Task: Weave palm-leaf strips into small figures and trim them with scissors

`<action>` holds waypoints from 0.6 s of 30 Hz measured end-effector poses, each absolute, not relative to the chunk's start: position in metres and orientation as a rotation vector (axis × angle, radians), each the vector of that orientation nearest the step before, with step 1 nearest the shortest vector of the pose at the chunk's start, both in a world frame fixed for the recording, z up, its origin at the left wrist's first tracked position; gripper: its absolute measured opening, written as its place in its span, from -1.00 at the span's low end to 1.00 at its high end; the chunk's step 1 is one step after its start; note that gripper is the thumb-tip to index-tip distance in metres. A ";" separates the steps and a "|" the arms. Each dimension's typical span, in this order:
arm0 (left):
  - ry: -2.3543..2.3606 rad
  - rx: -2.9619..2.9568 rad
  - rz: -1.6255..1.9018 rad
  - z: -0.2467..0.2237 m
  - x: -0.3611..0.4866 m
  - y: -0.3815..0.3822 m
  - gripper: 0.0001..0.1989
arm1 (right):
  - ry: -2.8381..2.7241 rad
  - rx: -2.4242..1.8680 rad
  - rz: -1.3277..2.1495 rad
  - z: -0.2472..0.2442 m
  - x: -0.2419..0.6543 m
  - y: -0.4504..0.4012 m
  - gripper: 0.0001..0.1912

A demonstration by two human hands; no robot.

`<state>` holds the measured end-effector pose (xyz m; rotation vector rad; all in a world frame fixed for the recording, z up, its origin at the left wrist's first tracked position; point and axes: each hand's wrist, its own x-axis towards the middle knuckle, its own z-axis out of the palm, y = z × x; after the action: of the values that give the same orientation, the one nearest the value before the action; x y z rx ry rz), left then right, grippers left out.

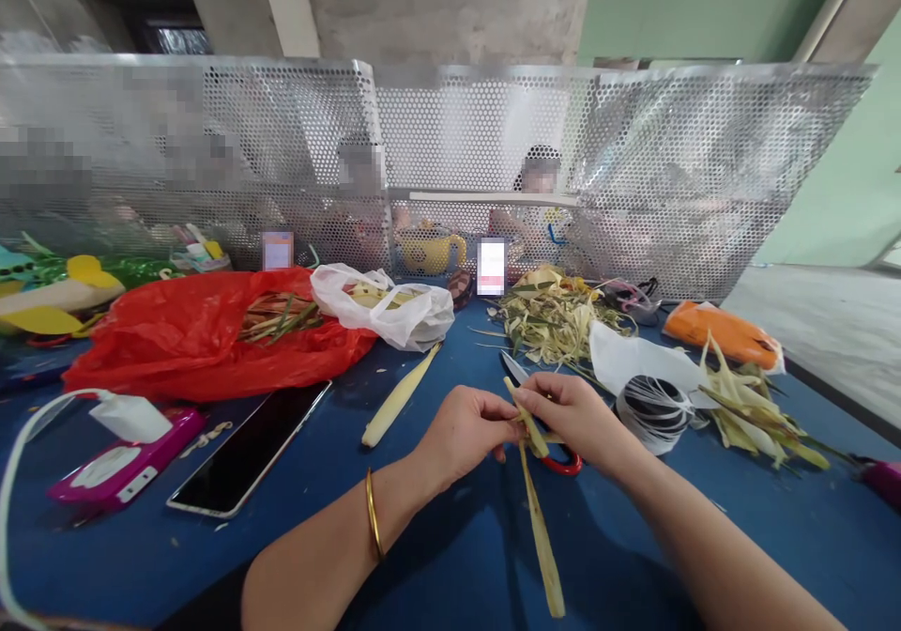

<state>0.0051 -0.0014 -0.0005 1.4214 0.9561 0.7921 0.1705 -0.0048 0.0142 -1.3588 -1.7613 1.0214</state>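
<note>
Pale dried husk strips (541, 537) hang down from between my two hands, above the blue table (450, 556). My left hand (475, 429), with a gold bangle on its wrist, pinches the strips from the left. From the right, my right hand (563, 410) grips a short folded piece of the same husk, its fingers closed and close to those of my left hand. Scissors with red handles (563, 464) lie behind and under my hands, partly hidden. A single rolled husk (401, 396) rests on the table left of my hands.
A black phone (250, 448), a purple power strip (130, 462), a red bag (211, 349) and a white bag (394, 307) lie left. Husk scraps (549, 316), a ribbon roll (653, 413) and an orange packet (725, 332) lie right. People sit behind a perforated metal screen (479, 124).
</note>
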 end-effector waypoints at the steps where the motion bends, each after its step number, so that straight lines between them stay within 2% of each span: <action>1: 0.937 1.419 0.773 -0.002 0.005 -0.002 -0.86 | -1.714 -1.349 1.092 0.015 0.170 -0.005 -0.69; 5: 0.858 1.404 0.678 -0.003 0.006 -0.004 -0.86 | -1.414 -1.294 1.296 0.016 0.169 -0.005 -0.66; 11: 0.842 1.368 0.537 0.008 0.005 -0.007 -0.87 | -1.049 -1.230 1.170 0.016 0.167 0.000 -0.65; 14: 0.888 1.351 0.546 0.014 0.003 -0.007 -0.89 | -1.021 -1.229 1.171 0.018 0.167 0.000 -0.68; 18: 0.916 1.359 0.565 0.012 0.004 -0.007 -0.81 | -1.031 -1.219 1.177 0.018 0.165 -0.003 -0.69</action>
<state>0.0036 -0.0073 0.0123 1.3595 0.9159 0.5651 0.1654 -0.0034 0.0185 -1.2194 -1.0310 1.1770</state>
